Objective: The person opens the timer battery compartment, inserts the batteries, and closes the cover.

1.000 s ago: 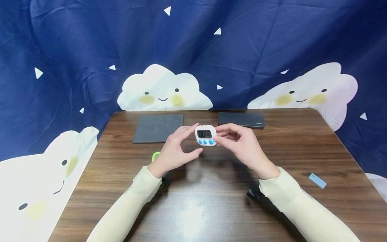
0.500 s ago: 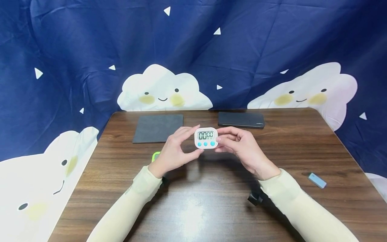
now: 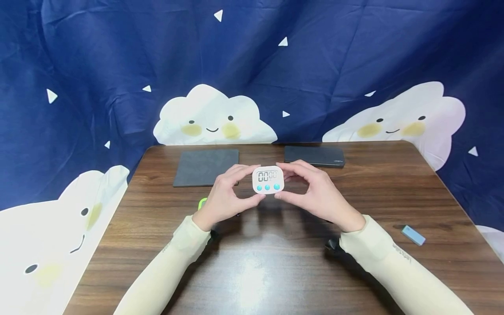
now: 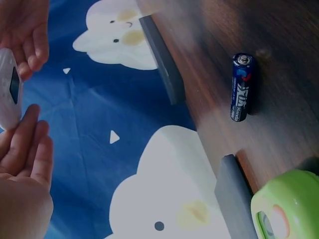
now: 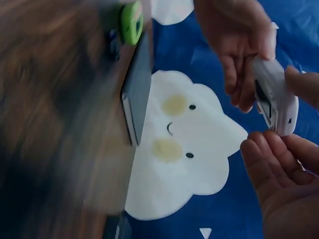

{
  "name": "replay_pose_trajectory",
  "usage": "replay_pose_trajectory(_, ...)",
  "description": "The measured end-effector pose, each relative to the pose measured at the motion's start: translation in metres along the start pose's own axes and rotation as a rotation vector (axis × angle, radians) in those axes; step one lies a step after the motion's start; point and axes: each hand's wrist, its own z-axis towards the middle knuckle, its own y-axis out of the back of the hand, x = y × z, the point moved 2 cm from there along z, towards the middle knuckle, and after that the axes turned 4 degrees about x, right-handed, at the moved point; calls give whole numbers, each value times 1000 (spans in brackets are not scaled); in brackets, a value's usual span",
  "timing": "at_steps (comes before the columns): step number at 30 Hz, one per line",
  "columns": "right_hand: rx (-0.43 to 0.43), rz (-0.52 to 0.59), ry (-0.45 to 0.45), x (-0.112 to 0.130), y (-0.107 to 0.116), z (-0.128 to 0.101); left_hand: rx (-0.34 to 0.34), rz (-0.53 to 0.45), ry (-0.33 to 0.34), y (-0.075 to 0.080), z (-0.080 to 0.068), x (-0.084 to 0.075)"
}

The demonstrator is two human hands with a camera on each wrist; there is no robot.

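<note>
A white digital kitchen timer [image 3: 268,180] with blue buttons is held up above the table, its display facing the head camera and reading zeros. My left hand [image 3: 222,199] holds its left end, index finger at the top corner and thumb at the bottom. At the right end my right hand [image 3: 319,192] grips it in the same way, thumb under the lower corner. The right wrist view shows the timer [image 5: 275,97] edge-on between the fingertips of both hands. In the left wrist view the timer [image 4: 9,89] is cut off at the frame's edge.
On the wooden table [image 3: 252,262], a green device [image 4: 291,204] and a blue battery [image 4: 240,92] lie below my left hand. A dark flat panel [image 3: 204,168] and a black box [image 3: 315,156] lie at the back. A light blue block [image 3: 413,235] lies at right.
The timer has tilted so its display faces the camera more squarely. My right thumb has moved off its front to the lower edge. My left thumb, apart at first, now meets its underside.
</note>
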Motion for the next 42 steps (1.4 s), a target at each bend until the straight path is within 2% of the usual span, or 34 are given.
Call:
replay_pose_trajectory(2,-13,-91,51,-1,0,-1,10,-3,-5,-1,0,-1)
replay_pose_trajectory(5,-27,-172,83,-4,-1,-3,24,-3,-4,-2,0,-1)
replay_pose_trajectory(10,-36,-197,84,-6,-2,-5,34,4,6,-5,0,0)
replay_pose_trajectory(14,-37,-211,79,-6,0,-3,11,7,5,-7,0,-1)
replay_pose_trajectory(17,-23,-212,51,-9,4,0,-12,24,16,-9,4,-1)
replay_pose_trajectory(19,-2,-199,8,-13,6,1,1,53,51,-12,8,0)
replay_pose_trajectory(21,33,-189,-51,-21,7,1,50,79,110,-18,12,2)
replay_pose_trajectory(25,124,-184,-179,-41,1,-4,234,142,240,-33,15,8)
replay_pose_trajectory(27,170,-195,-217,-51,-5,-9,326,168,273,-41,14,11)
replay_pose_trajectory(30,233,-220,-240,-62,-16,-15,424,196,297,-51,9,15)
replay_pose_trajectory(35,306,-238,-259,-68,-29,-20,500,245,330,-62,3,17)
replay_pose_trajectory(42,321,-240,-293,-72,-35,-22,529,273,391,-65,1,15)
